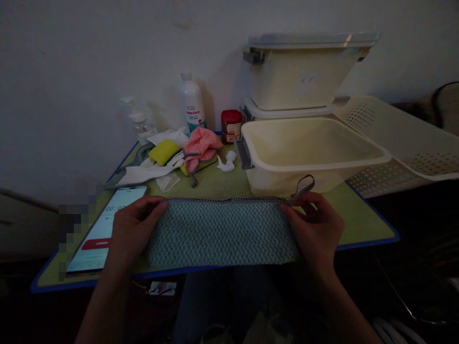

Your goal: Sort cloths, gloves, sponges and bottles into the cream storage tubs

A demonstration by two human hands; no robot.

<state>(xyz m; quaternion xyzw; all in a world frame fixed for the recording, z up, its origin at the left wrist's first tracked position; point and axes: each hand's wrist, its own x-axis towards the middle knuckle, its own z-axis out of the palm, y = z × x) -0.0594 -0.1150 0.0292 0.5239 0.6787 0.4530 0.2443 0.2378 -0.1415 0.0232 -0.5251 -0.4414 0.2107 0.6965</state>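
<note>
A teal textured cleaning cloth (225, 234) with black-and-white checked edging is stretched flat between my hands at the table's near edge. My left hand (138, 227) pinches its upper left corner between thumb and fingers. At the upper right corner, my right hand (313, 227) pinches the cloth beside its hanging loop (304, 186), which sticks up. Left of the cloth, partly behind my left hand, lies a phone (98, 229) with a timer on its screen. Just beyond my right hand stands an open cream storage bin (287, 177).
Behind the cloth lie a pink cloth (201, 145), a yellow sponge (164, 152) and white cloths. A white bottle (192, 102), a pump bottle (138, 124) and a red container (231, 126) stand near the wall. Lidded bins (287, 79) are stacked behind the open bin; a perforated basket (398, 134) sits right.
</note>
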